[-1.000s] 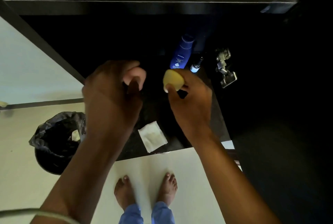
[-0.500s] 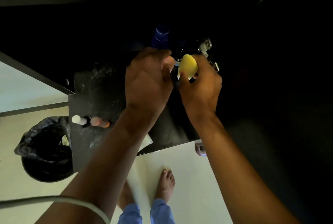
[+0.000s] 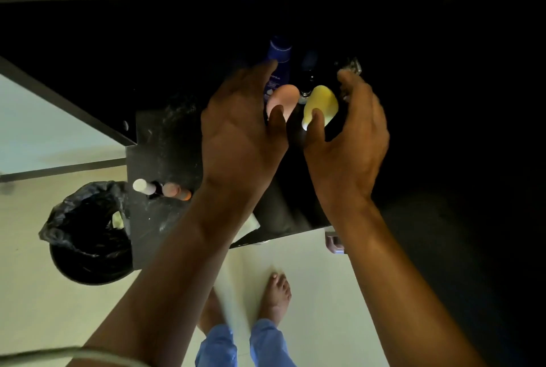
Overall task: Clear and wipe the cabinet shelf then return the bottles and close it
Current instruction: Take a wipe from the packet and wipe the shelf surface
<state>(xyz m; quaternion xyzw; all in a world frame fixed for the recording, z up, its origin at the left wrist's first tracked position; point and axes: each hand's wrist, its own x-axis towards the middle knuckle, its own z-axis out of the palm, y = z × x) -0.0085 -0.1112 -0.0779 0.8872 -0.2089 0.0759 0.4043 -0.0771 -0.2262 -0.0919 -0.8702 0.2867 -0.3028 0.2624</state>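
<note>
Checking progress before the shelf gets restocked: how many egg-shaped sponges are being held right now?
2. A pink sponge is gripped by the left hand, a yellow sponge by the right hand, both in front of the blue bottle. The dark cabinet may hide others.

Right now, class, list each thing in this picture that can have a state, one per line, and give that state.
left hand: holds pink egg-shaped item
right hand: holds yellow egg-shaped item
blue bottle: upright, back in the cabinet
small dark bottle: upright beside the blue bottle
three small tubes: lying at the shelf's left edge
bin: open, lined with a black bag
cabinet: open, surface dusty
</note>
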